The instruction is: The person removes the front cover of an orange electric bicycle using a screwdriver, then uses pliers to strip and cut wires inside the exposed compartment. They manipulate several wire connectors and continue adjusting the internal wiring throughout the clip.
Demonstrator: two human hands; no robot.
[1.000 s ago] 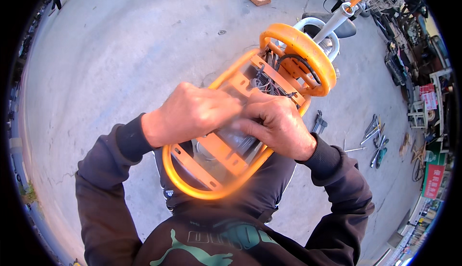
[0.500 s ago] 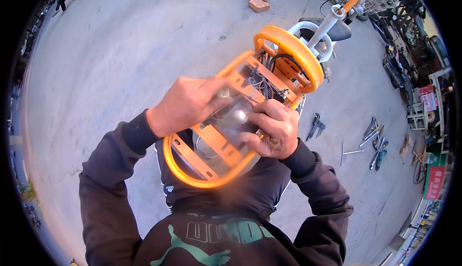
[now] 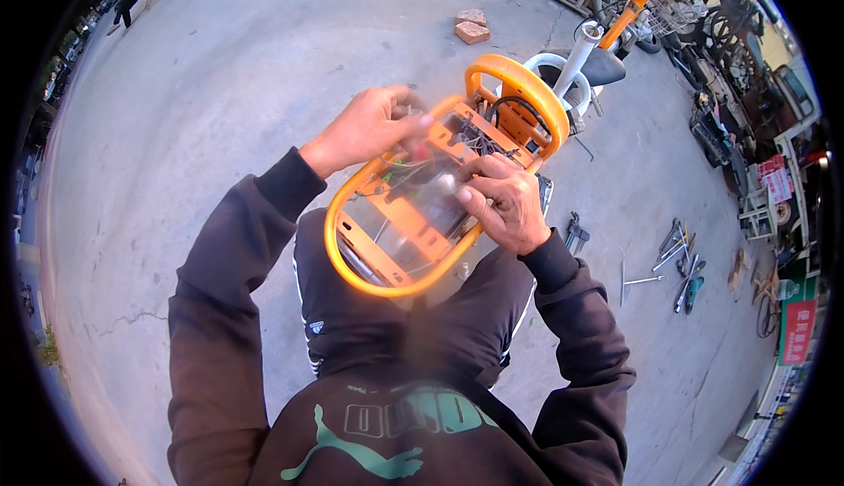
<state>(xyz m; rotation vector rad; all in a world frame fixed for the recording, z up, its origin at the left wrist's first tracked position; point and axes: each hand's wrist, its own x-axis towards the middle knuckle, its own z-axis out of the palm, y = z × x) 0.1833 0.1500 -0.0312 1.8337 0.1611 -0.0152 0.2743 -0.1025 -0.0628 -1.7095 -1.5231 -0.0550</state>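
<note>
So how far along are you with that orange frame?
Done: the orange frame is opened up, its wires and inner plates exposed. In hand: the left hand and right hand both work at the wiring in its middle, held above the lap. Left: the frame is not yet closed, and the tools lie on the concrete.

The scooter body frame [image 3: 400, 222] is bright orange, with tangled dark wires inside. A white seat post [image 3: 580, 51] with an orange clamp rises beyond it. The sleeves [image 3: 220, 293] are dark brown, the hoodie front [image 3: 387, 433] bearing a teal animal print. The concrete ground [image 3: 202, 90] is pale grey; two bricks [image 3: 472, 27] are reddish.
</note>
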